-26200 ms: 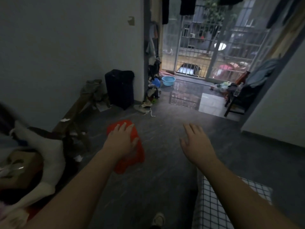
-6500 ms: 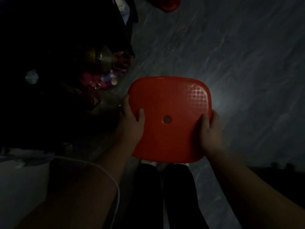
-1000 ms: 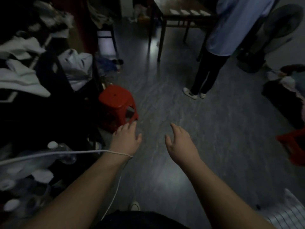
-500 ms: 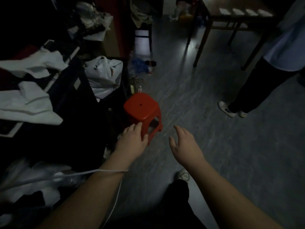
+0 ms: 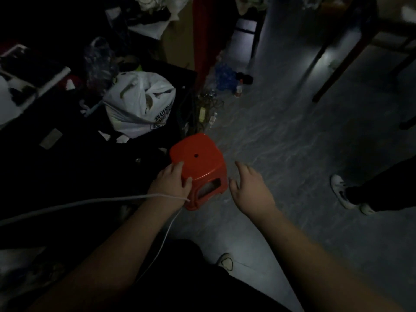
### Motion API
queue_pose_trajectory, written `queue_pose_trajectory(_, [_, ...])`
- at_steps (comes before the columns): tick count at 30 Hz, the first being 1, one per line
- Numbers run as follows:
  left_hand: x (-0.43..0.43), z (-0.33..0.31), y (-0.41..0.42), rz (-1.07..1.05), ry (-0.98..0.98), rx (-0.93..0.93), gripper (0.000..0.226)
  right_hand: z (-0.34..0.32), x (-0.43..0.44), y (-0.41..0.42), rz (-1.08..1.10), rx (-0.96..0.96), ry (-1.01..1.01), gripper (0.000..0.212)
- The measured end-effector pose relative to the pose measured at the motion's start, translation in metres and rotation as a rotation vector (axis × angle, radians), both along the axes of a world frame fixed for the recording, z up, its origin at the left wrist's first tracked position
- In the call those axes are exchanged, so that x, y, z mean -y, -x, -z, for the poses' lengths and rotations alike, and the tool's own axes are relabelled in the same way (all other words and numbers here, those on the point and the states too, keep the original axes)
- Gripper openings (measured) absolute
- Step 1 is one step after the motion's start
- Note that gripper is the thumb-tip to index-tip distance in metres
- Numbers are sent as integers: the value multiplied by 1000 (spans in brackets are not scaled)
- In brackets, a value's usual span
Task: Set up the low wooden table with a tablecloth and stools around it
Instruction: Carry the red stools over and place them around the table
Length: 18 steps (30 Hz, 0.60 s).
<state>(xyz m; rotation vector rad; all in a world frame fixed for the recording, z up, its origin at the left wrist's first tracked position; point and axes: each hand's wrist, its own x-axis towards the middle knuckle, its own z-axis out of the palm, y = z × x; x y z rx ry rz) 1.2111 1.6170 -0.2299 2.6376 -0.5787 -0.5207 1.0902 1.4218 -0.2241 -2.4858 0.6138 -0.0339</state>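
Red plastic stool (image 5: pixel 199 162), round hole mid-seat — left grip (image 5: pixel 171 183) curled on its edge, right grip (image 5: pixel 250 189) slack-fingered beside.

— What's that under your left hand (image 5: pixel 170 182)?
— A small red moulded-plastic stool (image 5: pixel 198 157), mid-frame. It's smooth, with a soft gloss on the seat where I grip its corner.
— And the ground?
— A grey veined floor (image 5: pixel 281 143), polished and stone-like, shining at upper right.
— Upper left?
— A thin white plastic carrier bag (image 5: pixel 139 102), crinkled and faintly shiny. The white cord (image 5: pixel 90 202) over my wrist looks smooth and matt.
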Motion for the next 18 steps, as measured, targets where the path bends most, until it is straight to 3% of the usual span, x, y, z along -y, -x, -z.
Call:
queue_pose_trajectory(8, [50,63,-100,-169,29,-143,64,59,66,-125,-120,-122,-42,55])
queue_pose_trajectory(18, [96,229,-211,-302,5,-291,72,217,118,-258,-106,-276,-95,60])
